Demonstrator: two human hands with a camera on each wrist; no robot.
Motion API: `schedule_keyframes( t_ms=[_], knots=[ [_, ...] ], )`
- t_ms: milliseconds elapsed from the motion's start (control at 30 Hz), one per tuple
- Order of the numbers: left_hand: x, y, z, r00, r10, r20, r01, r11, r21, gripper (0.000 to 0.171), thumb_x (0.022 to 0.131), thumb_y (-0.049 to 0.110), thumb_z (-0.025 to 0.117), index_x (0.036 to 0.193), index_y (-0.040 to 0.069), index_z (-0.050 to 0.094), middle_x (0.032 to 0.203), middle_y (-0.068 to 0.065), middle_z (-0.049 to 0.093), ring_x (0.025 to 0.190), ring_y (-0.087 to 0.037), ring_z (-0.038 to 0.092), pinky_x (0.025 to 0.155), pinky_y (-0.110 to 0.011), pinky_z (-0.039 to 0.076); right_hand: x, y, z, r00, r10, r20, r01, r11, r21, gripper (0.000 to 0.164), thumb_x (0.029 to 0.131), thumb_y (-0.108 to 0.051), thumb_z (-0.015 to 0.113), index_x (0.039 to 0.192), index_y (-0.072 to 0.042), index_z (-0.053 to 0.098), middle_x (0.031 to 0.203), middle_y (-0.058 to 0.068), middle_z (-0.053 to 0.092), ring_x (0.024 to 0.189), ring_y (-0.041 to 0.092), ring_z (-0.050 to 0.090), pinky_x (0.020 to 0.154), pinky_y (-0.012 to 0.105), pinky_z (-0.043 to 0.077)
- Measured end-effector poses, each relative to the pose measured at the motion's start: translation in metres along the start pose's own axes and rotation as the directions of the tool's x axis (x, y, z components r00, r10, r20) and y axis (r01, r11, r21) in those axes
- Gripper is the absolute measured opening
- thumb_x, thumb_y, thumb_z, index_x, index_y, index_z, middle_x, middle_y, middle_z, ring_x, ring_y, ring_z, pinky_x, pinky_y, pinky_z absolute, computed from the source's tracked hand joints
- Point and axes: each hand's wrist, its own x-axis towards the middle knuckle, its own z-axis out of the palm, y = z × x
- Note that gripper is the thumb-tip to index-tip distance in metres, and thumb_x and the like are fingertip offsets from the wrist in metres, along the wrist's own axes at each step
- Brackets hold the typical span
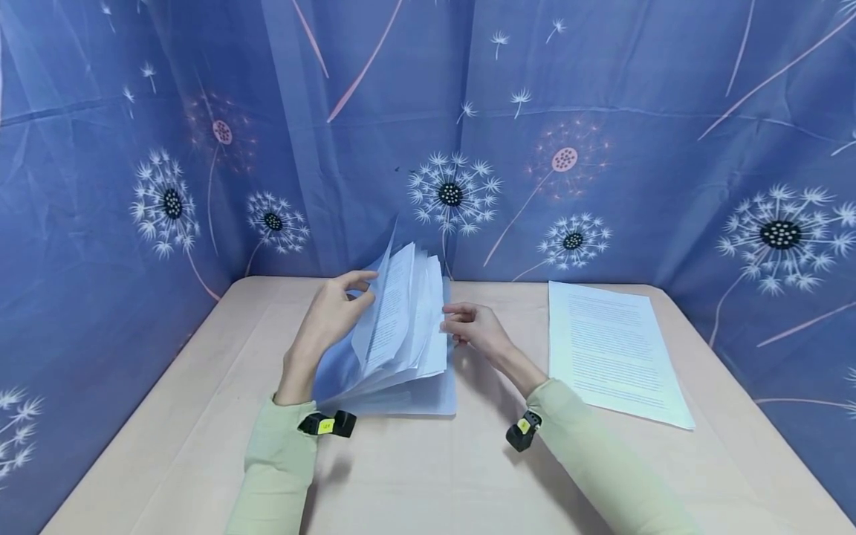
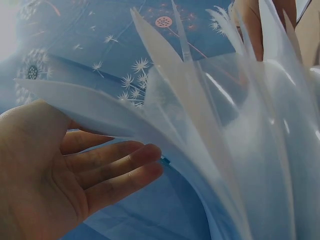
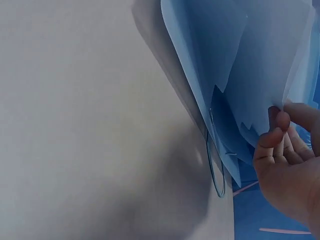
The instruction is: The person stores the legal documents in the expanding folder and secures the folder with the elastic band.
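Observation:
A blue folder (image 1: 428, 401) with clear plastic pockets lies opened on the table, its leaves fanned upward. Printed sheets (image 1: 393, 312) fill several pockets. My left hand (image 1: 334, 312) holds the raised front cover on the left side; in the left wrist view the cover (image 2: 90, 105) passes between the hidden thumb and the loosely bent fingers (image 2: 125, 182). At the right edge of the leaves, my right hand (image 1: 478, 331) pinches a leaf edge, and in the right wrist view that leaf (image 3: 280, 55) runs up from between thumb and fingertips.
To the right, a printed paper stack (image 1: 611, 349) lies flat on the pale table (image 1: 428, 475). A blue curtain (image 1: 374, 148) with dandelion prints stands behind and at both sides. In the right wrist view a thin blue loop (image 3: 215, 175) hangs at the folder's edge.

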Motion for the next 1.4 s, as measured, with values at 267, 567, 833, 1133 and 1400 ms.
schedule_keyframes(
  t_ms=[267,567,833,1133,1400],
  knots=[
    [0.0,0.001,-0.001,1.0,0.008,0.006,-0.008,1.0,-0.006,0.043,0.095,0.024,0.052,0.137,0.023,0.06,0.12,-0.008,0.067,0.089,-0.026,0.064,0.061,-0.033,0.048,-0.001,0.003,0.001,1.0,0.026,-0.013,-0.027,0.998,-0.051,0.035,0.087,-0.007,0.072,0.116,0.011,0.066,0.079,-0.001,0.069,0.061,0.01,0.057,0.058,0.023,0.049],
    [0.001,0.002,0.001,1.0,0.016,0.005,-0.016,1.0,-0.014,0.043,0.095,0.023,0.052,0.137,0.022,0.06,0.12,-0.009,0.067,0.087,-0.025,0.063,0.062,-0.033,0.047,-0.002,0.002,0.009,1.0,-0.008,0.001,0.008,0.995,-0.101,0.034,0.087,-0.009,0.073,0.115,0.01,0.069,0.089,0.009,0.072,0.063,0.008,0.051,0.057,0.02,0.041],
    [0.0,0.003,0.001,1.0,0.015,0.007,-0.015,1.0,-0.015,0.043,0.095,0.025,0.052,0.137,0.023,0.06,0.12,-0.008,0.067,0.087,-0.026,0.064,0.062,-0.033,0.048,-0.002,0.004,0.01,1.0,-0.01,-0.015,0.008,0.99,-0.138,0.03,0.087,-0.012,0.073,0.113,0.003,0.072,0.099,0.011,0.075,0.069,0.006,0.055,0.061,0.019,0.044],
    [0.0,0.002,0.0,1.0,0.012,0.006,-0.012,1.0,-0.017,0.044,0.094,0.024,0.053,0.137,0.023,0.06,0.121,-0.009,0.066,0.093,-0.027,0.065,0.064,-0.033,0.049,-0.006,0.004,-0.011,0.999,-0.016,-0.028,0.013,0.993,-0.121,0.033,0.09,-0.011,0.07,0.118,0.005,0.069,0.1,0.009,0.073,0.068,0.006,0.052,0.064,0.021,0.047],
    [0.0,0.001,0.0,1.0,0.014,0.004,-0.014,1.0,-0.018,0.043,0.094,0.025,0.052,0.137,0.023,0.06,0.12,-0.009,0.067,0.091,-0.027,0.064,0.063,-0.033,0.048,-0.014,0.006,-0.04,0.999,0.012,-0.034,-0.018,0.984,-0.179,0.036,0.093,-0.019,0.068,0.125,-0.003,0.068,0.105,0.008,0.071,0.075,0.013,0.055,0.069,0.028,0.05]
  ],
)
